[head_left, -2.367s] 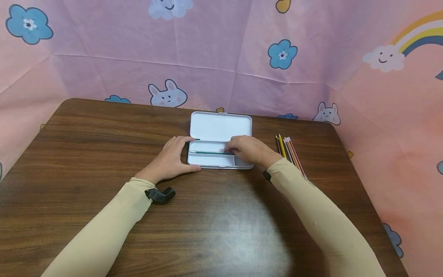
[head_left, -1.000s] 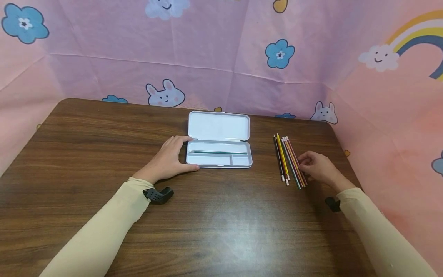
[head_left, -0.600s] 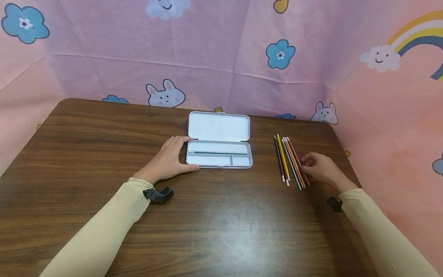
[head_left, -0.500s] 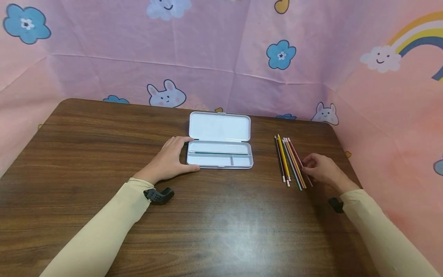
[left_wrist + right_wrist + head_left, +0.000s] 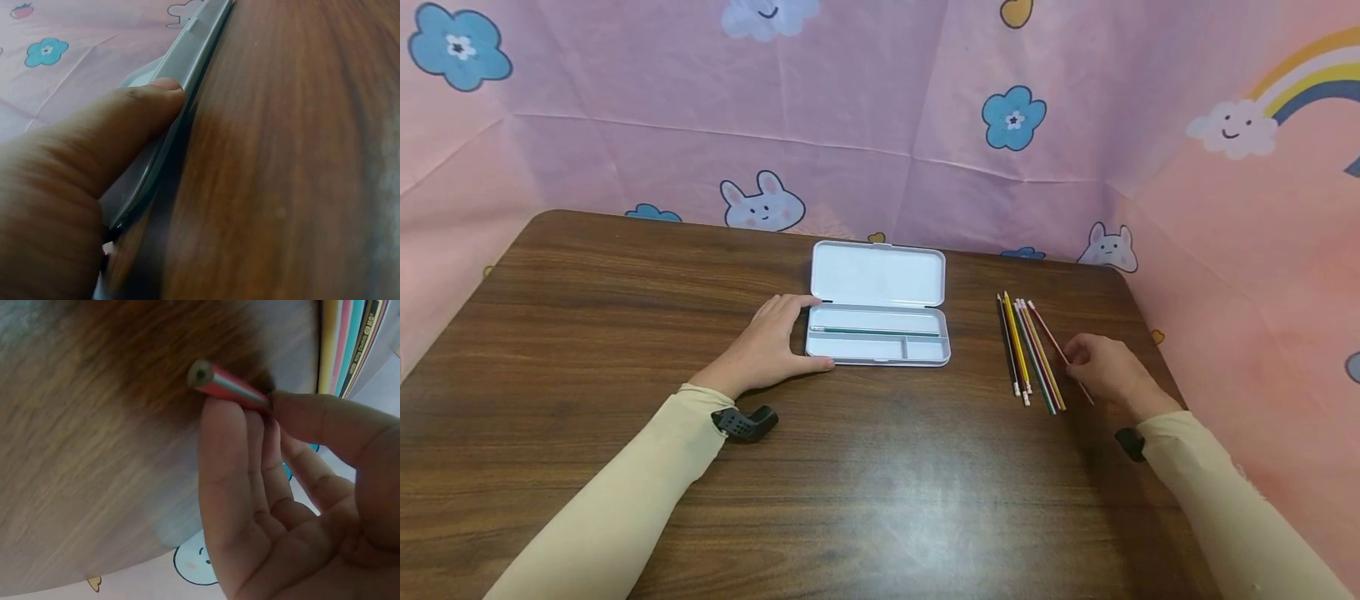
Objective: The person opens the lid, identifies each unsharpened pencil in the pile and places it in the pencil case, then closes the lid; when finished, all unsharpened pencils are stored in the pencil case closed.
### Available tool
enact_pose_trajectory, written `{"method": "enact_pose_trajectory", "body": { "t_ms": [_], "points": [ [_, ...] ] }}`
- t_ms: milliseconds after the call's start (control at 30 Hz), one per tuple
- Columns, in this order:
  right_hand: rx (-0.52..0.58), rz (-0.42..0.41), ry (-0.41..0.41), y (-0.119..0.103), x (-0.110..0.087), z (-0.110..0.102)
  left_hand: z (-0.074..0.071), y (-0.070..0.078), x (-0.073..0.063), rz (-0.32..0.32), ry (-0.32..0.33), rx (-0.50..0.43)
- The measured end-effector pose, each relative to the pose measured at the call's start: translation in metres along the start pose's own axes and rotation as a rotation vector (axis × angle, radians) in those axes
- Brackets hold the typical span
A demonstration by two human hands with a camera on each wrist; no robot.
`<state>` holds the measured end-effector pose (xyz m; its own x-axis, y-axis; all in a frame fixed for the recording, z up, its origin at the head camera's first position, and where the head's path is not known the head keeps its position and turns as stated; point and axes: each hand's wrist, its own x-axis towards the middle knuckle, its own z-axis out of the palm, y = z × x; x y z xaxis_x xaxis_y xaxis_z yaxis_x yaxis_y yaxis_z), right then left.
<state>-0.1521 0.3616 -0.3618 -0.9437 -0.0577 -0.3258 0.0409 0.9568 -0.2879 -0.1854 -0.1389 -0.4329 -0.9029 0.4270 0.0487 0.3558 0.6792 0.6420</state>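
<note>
A white pencil case (image 5: 877, 337) lies with its lid up on the table, a dark green pencil (image 5: 876, 332) along its long compartment. My left hand (image 5: 762, 346) holds the case's left end, thumb on the front wall and fingers at the back corner; the left wrist view shows the thumb (image 5: 140, 115) against the rim. At the right, my right hand (image 5: 1105, 371) pinches a red pencil (image 5: 1048, 329) between thumb and fingertips. In the right wrist view, the red-and-white striped pencil's (image 5: 234, 392) flat end faces the camera. It slants away from the other pencils.
Several pencils (image 5: 1026, 354), dark, yellow, green and others, lie side by side between the case and my right hand. Patterned pink cloth (image 5: 850, 125) hangs behind the brown wooden table (image 5: 880, 483) and along its sides.
My right hand has left the case for the pencils at the right. It has drawn the red pencil's near end rightward, away from the group. My left hand stays at the case.
</note>
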Motion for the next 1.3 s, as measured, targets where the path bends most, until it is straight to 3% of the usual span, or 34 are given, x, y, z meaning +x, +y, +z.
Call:
{"method": "enact_pose_trajectory", "body": {
  "t_ms": [367,700,1033,1167,1300],
  "points": [
    [-0.107,0.046,0.084,-0.010,0.002,0.003,-0.002,0.001,0.000,0.000,-0.014,0.008],
    [-0.102,0.046,0.098,-0.010,0.002,0.003,-0.001,-0.001,-0.001,0.006,-0.009,0.007],
    [-0.043,0.074,0.071,0.005,-0.002,-0.002,0.000,0.001,0.000,0.003,-0.006,0.005],
    [-0.052,0.045,0.153,0.004,-0.004,-0.005,0.000,0.001,-0.001,0.000,-0.004,0.002],
    [-0.062,-0.003,0.263,-0.013,-0.006,-0.010,0.000,-0.001,-0.001,0.008,-0.008,0.004]
  ]
}}
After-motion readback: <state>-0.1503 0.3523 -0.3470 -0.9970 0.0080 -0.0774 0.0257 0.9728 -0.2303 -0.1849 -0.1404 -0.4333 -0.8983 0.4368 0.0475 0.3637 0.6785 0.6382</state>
